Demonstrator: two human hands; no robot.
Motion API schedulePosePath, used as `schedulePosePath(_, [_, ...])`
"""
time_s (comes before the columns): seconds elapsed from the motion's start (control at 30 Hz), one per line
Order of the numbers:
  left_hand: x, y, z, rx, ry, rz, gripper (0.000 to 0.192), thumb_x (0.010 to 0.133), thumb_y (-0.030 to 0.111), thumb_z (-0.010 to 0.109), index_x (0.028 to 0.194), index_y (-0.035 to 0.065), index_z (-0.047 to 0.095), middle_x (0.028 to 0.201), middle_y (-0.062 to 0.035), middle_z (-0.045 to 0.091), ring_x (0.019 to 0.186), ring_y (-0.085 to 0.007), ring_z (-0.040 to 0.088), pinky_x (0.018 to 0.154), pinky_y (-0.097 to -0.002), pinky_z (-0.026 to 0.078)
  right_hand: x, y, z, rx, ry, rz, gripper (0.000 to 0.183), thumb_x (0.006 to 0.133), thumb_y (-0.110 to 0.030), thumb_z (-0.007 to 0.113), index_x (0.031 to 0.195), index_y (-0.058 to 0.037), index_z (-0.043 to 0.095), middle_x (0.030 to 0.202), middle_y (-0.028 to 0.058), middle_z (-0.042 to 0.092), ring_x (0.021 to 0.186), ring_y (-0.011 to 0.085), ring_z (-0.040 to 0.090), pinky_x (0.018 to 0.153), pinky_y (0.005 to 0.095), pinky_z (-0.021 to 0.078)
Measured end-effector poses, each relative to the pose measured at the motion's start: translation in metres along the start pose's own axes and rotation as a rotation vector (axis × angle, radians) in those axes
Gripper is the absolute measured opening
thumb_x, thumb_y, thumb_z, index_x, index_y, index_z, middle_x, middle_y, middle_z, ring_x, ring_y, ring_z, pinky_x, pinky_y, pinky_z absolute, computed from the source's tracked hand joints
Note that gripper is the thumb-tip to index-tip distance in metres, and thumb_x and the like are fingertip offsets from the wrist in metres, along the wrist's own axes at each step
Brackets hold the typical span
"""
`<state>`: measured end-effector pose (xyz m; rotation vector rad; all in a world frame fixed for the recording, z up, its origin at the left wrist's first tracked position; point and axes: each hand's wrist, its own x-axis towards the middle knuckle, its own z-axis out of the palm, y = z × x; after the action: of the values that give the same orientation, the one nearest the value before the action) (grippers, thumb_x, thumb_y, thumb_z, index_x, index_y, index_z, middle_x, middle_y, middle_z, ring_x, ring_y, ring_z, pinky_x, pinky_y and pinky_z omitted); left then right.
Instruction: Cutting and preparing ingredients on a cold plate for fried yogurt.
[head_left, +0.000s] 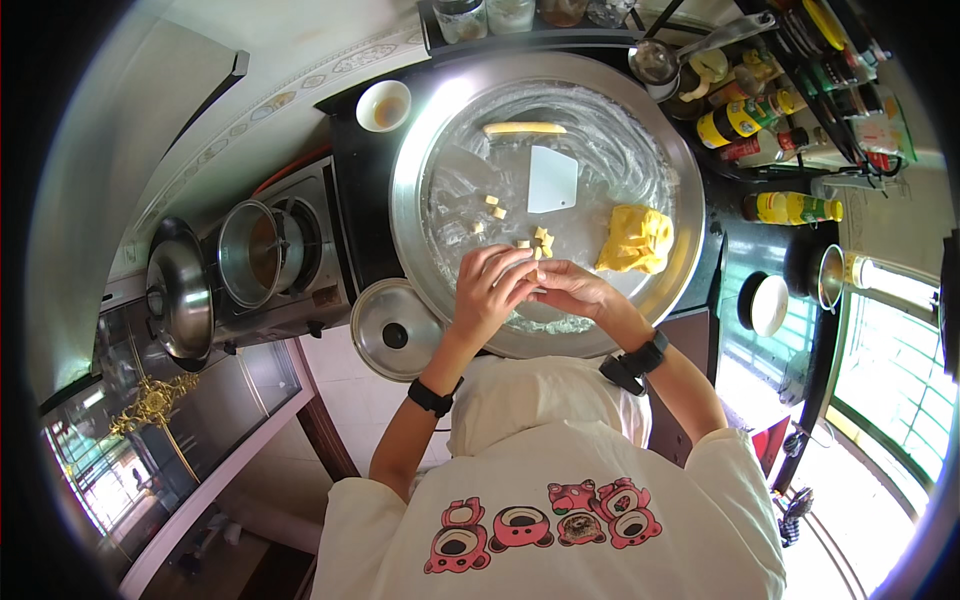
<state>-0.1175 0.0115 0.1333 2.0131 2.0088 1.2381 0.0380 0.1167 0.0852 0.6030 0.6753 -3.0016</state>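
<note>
My left hand (491, 289) and my right hand (574, 289) meet over the near part of a wide round metal tray (409, 247) dusted with flour. A small piece of dough (534, 276) sits between their fingertips, partly hidden. Just beyond the fingers lie several small cut dough pieces (545, 240), with a few more (492, 200) farther left. A white dough scraper (553, 180) rests flat near the tray's middle. Behind it is a thin dough roll (525, 128). To the right sits a large lump of yellow dough (637, 238).
A white bowl (383, 106) holding brownish liquid stands beyond the tray's left rim. A glass-and-metal lid (395, 330) lies at the near left, beside a stove with a metal pot (251, 253). Bottles (739, 120) and a ladle (724, 37) are at the upper right.
</note>
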Motion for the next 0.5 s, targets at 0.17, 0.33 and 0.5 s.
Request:
schedulePosePath(0.17, [0.0, -0.001, -0.001, 0.021, 0.014, 0.052, 0.036, 0.071, 0.017, 0.076, 0.105, 0.013, 0.066, 0.113, 0.0022, 0.06, 0.103, -0.0221, 0.056, 0.088, -0.0374, 0.045, -0.002, -0.004, -0.003, -0.057, 0.02, -0.019, 0.029, 0.088, -0.023, 0.068, 0.109, -0.0036, 0.066, 0.106, 0.0068, 0.066, 0.099, 0.0145, 0.059, 0.087, 0.0313, 0.0449])
schedulePosePath(0.33, [0.003, 0.003, -0.003, -0.024, 0.015, 0.033, 0.037, 0.069, 0.016, 0.077, 0.105, 0.0139, 0.066, 0.114, 0.0022, 0.06, 0.104, -0.0226, 0.055, 0.088, -0.0366, 0.046, -0.004, -0.011, 0.0, -0.14, 0.06, -0.048, 0.029, 0.086, -0.017, 0.07, 0.109, 0.0003, 0.066, 0.103, 0.0082, 0.067, 0.095, 0.0149, 0.061, 0.085, 0.03, 0.0473])
schedulePosePath(0.5, [0.003, 0.003, -0.005, -0.02, 0.01, 0.037, 0.038, 0.068, 0.015, 0.078, 0.105, 0.0136, 0.066, 0.115, 0.0027, 0.06, 0.104, -0.0229, 0.055, 0.088, -0.0364, 0.046, -0.008, -0.018, 0.009, -0.215, 0.06, -0.051, 0.026, 0.085, -0.013, 0.071, 0.107, 0.0006, 0.068, 0.106, 0.0087, 0.067, 0.099, 0.0161, 0.061, 0.088, 0.0315, 0.0471])
